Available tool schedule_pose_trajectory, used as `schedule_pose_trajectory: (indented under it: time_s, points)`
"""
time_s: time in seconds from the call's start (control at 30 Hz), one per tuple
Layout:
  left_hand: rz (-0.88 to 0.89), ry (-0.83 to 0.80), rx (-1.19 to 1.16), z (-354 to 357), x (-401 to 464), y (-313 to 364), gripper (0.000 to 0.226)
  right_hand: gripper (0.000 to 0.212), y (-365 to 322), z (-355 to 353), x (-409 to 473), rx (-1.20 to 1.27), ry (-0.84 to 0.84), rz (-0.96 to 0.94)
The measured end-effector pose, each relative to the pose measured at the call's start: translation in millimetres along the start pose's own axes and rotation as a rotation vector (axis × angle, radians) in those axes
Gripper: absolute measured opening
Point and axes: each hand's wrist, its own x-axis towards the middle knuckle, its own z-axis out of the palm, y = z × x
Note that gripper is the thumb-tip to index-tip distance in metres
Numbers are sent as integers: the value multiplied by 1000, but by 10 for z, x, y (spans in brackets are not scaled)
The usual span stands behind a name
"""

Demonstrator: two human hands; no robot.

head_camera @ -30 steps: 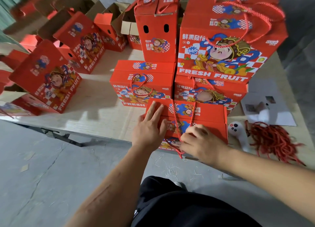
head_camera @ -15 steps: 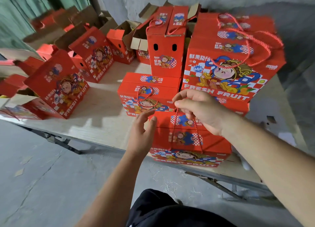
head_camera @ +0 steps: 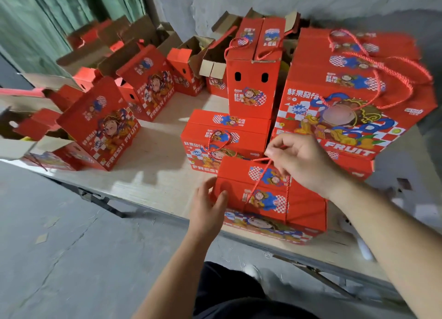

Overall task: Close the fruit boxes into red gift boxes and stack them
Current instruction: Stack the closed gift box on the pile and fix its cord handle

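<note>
right hand (head_camera: 300,162) pinches rope handle (head_camera: 259,182), raised | left hand (head_camera: 207,207) fingers relaxed, touching gift box (head_camera: 308,206) side

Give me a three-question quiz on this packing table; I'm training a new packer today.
1. True or false: the right hand pinches the red rope handle of the nearest gift box.
2. Which hand touches that box's left end? A) the left hand B) neither
3. Fill in: the upright box with two dark holes stands on a ___ box.

Key: 1 true; 2 A; 3 closed red.
</note>
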Motion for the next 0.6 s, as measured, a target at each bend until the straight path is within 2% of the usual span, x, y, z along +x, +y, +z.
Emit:
schedule_pose_trajectory:
  time_s: [0.07, 0.13, 0.17, 0.2, 0.27, 0.3, 0.37, 0.47, 0.6]
  points:
    - [-46, -40, 11, 28, 98, -55, 44, 8, 299, 3, -70, -203, 110, -39]
    - [-74, -92, -13, 49, 204, -137, 33, 33, 690, -16, -216, -411, 272, 75]
    - [-94, -112, -40, 41, 241, -164, 30, 53, 895, -9, -336, -492, 310, 224]
    - [-125, -134, -86, 32, 290, -178, 28, 72, 1070, 7, -463, -493, 309, 420]
    - [-188, -214, -184, 25, 381, -176, 25, 95, 1241, 114, -650, -75, 304, 709]
    - [-219, -264, -230, 27, 419, -155, 27, 98, 1290, 184, -694, 133, 340, 734]
    - [-272, -327, -287, 11, 491, -60, 34, 92, 1262, 253, -699, 274, 427, 678]
    - [-266, -399, -294, -156, 523, 173, 50, 78, 1036, 244, -668, 240, 496, 651]
    - [-121, -473, -306, -604, 396, 588, 60, 74, 429, 131, -678, 164, 543, 569]
